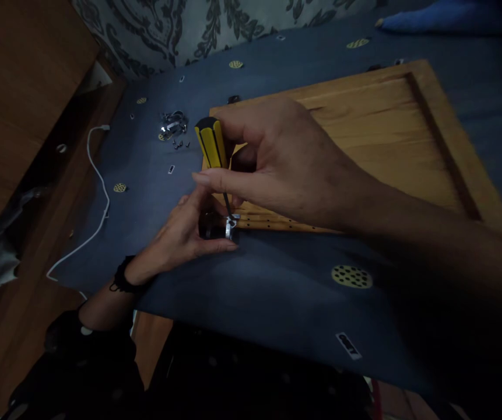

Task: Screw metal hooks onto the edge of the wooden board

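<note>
My right hand (277, 157) is closed round the yellow and black handle of a screwdriver (213, 146), thumb along the handle's lower end. The shaft points down, and its tip meets a small shiny metal fitting (230, 226) at the near left corner of a wooden panel (364, 140). Thumb and fingers of my left hand (185, 233) pinch round that fitting from the left; some fingertips are hidden behind it. A line of small dark holes runs along the panel's near edge. Whether a screw sits under the tip is too small to tell.
More shiny metal fittings (174, 123) lie in a pile beyond my left hand, several small screws (181, 144) beside them. A white cable (104, 204) curves over the dark blue patterned cloth (277, 280) at left. Some blue fabric (447, 17) lies at the back right.
</note>
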A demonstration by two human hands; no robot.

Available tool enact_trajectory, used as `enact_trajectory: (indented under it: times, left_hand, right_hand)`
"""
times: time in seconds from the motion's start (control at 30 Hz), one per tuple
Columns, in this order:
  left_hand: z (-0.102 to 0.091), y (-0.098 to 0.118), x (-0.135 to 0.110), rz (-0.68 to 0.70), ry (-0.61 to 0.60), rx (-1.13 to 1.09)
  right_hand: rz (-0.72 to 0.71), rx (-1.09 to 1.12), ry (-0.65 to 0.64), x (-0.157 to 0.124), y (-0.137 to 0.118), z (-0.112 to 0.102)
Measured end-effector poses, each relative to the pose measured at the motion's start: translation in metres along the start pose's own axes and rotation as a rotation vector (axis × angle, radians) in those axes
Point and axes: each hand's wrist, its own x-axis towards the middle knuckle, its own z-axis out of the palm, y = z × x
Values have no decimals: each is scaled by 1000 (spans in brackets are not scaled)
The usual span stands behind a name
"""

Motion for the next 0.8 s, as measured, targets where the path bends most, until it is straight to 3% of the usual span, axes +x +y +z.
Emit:
enact_trajectory:
  times: [0.3, 0.53, 0.8]
  left_hand:
    - [0, 0, 0, 5, 6, 8]
    - [3, -7, -3, -22, 37, 64]
    - [3, -6, -3, 33, 37, 51]
  right_hand:
    - [7, 13, -4, -1, 2, 1]
    - [-38, -135, 1, 1, -1, 0]
    - [15, 191, -170, 3, 3, -10]
